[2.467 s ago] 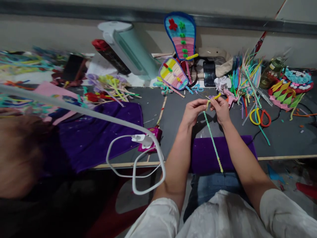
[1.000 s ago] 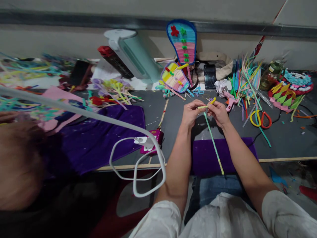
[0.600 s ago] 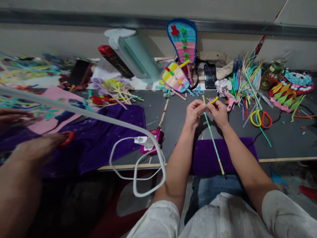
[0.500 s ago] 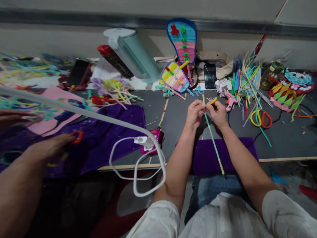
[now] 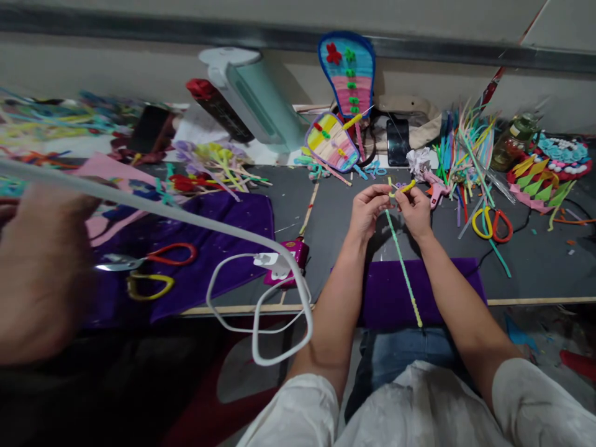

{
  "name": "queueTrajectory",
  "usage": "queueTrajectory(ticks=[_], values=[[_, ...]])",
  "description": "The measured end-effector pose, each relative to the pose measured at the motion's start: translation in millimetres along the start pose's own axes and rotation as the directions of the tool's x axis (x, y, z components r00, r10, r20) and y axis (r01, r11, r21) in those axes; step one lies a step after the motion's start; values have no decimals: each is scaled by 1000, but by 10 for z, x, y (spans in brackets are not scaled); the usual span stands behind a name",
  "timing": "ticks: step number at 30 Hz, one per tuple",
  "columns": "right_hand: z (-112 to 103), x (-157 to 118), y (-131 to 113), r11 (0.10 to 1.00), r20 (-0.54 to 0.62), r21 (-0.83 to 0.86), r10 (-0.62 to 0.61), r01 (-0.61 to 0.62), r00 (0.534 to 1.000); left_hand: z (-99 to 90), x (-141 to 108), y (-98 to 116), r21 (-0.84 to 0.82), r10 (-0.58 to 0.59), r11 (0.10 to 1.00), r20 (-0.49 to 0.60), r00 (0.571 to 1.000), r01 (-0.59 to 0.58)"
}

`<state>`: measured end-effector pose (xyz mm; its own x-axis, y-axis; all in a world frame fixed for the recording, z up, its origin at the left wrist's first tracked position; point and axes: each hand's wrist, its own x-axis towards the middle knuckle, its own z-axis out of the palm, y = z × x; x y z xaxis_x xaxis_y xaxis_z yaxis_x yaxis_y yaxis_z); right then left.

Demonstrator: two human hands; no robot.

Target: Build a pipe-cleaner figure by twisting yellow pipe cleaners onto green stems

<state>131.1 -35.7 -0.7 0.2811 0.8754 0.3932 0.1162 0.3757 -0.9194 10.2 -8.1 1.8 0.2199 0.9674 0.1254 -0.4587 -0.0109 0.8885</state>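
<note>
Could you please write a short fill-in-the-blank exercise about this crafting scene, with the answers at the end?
The right hand pinches a short, bright ____ stem.
Below the left hand, a long green stem extends over a ____ cloth.
The scissors nearest the right hand have one yellow handle and one ____ handle.

Missing words: yellow; purple; red.

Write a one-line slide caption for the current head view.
Both hands, left and right, pinch a fuzzy stem above purple cloth.
</note>
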Motion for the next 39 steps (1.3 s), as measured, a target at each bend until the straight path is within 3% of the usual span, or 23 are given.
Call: queueTrajectory(ticks=[5,11,25,33,39], values=[[2,17,11,998,-16,55,39,-38,999,-14,5,-10,112,111,987,56,992,-116],[-2,10,-2,1000,9,21,-4,4,1000,-19,11,19,194,213,956,50,976,-219],[-94,43,3,981,31,-168,-95,99,995,-39,9,50,60,-109,992,18,994,107],[-79,77,12,989,70,123,71,-79,995,-88,-17,99,13,-153,988,78,985,152],[-41,53,-65,893,184,360,217,-271,959,-66,-42,81,-12,-81,997,85,993,82]])
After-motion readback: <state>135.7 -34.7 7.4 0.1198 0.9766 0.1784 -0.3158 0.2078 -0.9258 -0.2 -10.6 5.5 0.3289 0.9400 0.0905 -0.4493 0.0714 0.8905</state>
